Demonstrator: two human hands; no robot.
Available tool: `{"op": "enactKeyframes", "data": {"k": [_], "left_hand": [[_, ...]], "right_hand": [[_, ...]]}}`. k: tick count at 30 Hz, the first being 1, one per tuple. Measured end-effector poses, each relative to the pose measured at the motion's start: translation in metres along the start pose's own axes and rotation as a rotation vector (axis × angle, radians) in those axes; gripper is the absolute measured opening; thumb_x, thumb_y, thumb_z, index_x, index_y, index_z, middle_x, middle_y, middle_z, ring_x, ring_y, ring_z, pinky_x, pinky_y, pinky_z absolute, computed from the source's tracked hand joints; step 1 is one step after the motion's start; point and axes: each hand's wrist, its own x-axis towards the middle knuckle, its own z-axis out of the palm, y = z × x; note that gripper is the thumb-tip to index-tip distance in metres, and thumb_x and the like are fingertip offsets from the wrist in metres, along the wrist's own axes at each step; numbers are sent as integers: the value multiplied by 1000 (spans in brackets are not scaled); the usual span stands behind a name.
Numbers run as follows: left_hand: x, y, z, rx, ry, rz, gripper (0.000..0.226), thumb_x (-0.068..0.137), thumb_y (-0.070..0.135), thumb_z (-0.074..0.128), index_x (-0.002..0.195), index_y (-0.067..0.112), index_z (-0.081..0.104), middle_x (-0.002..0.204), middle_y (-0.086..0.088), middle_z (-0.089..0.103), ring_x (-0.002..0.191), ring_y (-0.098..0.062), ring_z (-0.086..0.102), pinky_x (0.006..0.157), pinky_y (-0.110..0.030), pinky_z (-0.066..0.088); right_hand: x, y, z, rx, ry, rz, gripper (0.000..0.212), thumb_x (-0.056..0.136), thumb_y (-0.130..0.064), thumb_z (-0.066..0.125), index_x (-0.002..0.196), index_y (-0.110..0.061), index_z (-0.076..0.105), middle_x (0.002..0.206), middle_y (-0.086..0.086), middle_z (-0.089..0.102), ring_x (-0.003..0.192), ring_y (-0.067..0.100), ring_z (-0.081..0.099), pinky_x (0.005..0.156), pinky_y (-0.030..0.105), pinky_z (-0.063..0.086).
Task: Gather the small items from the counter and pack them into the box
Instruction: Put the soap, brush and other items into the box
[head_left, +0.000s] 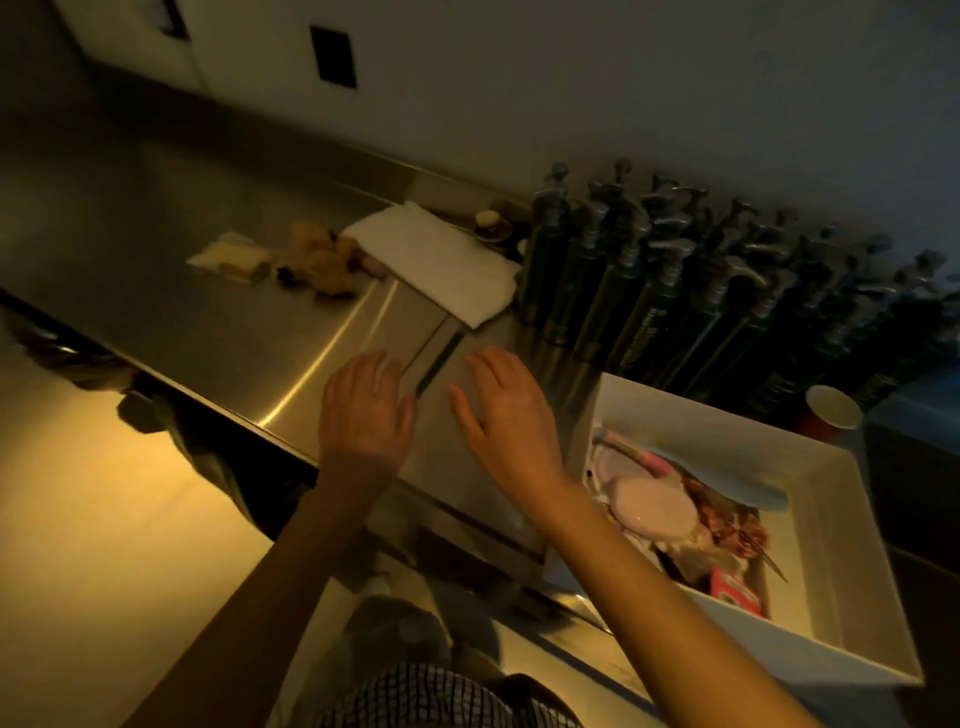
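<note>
A: Where are your hands?

B: Your left hand (366, 410) and right hand (506, 415) are both out over the steel counter (171, 291), palms down, side by side with a gap between them.

A: Are you holding anything?

B: No. The fingers of both are straight and loosely spread, and nothing is in either hand. I cannot tell whether they touch the metal.

A: And the box?

B: The white box (841, 525) sits just right of your right wrist, with pale and pink items already lying inside.

A: The small things?

B: Ahead of your left hand and well apart from it lie some brownish pieces (324, 265) and a small packet (231, 257). A folded white cloth (436, 260) lies ahead of both hands. Dark pump bottles (675, 291) stand in a cluster beyond your right hand, behind the box.
</note>
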Motion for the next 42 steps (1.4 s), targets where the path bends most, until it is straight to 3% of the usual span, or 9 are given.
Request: {"op": "enactKeyframes", "data": {"k": [5,13,16,21,23,31,34,39,42], "left_hand": [[14,-61,10,27,54,-57,34,93,23,50,114,-2,60,116,-22,59,107,-37,55,91,-46,44],[72,-175,40,51,-64,-117,34,92,21,52,117,0,60,121,-21,58,111,-37,53,95,-47,42],[91,-217,54,49,-113,-136,42,93,28,42,120,1,58,124,-21,56,115,-37,51,97,-48,40],[126,-272,69,25,-179,-115,48,92,31,35,119,0,59,123,-23,57,114,-40,53,96,-50,43],[141,-291,76,25,-179,-85,46,92,31,36,119,0,58,123,-23,57,113,-40,53,96,-49,43],[192,-349,94,4,-158,-78,44,87,29,39,116,3,59,119,-20,58,110,-36,52,93,-46,40],[202,-363,102,-18,-183,-89,34,89,23,51,117,5,58,122,-20,57,113,-37,51,93,-47,41],[219,-392,109,-47,-223,-107,47,92,37,38,120,4,57,125,-21,54,118,-38,48,96,-47,38],[226,-403,113,-53,-216,-76,51,92,39,36,121,3,57,126,-21,54,119,-38,47,97,-48,38]], "right_hand": [[36,-16,56,5,-97,29,42,94,-31,46,123,-2,58,123,16,60,120,30,52,107,41,37],[108,-34,156,-69,-203,159,45,90,-31,41,114,-1,63,110,18,65,102,34,62,92,42,47],[135,-38,192,-96,-239,171,47,88,-33,40,113,-1,64,109,19,66,100,35,63,88,44,49],[180,-48,236,-105,-383,235,48,98,-33,40,137,-5,45,141,17,46,132,32,40,111,39,25],[194,-49,249,-113,-387,224,48,99,-30,43,141,-7,40,144,15,41,135,30,35,113,36,20],[245,-49,299,-49,-308,213,49,94,-35,48,136,-11,46,135,11,49,124,25,45,106,39,37],[260,-50,314,-51,-334,199,42,94,-33,53,131,-12,49,132,11,49,121,25,45,103,35,38],[285,-42,338,-86,-425,227,65,91,-38,51,146,-12,27,152,16,26,131,31,36,107,43,35],[291,-34,349,-138,-472,252,71,88,-41,57,147,-18,26,154,12,22,132,30,35,105,41,36]]}}
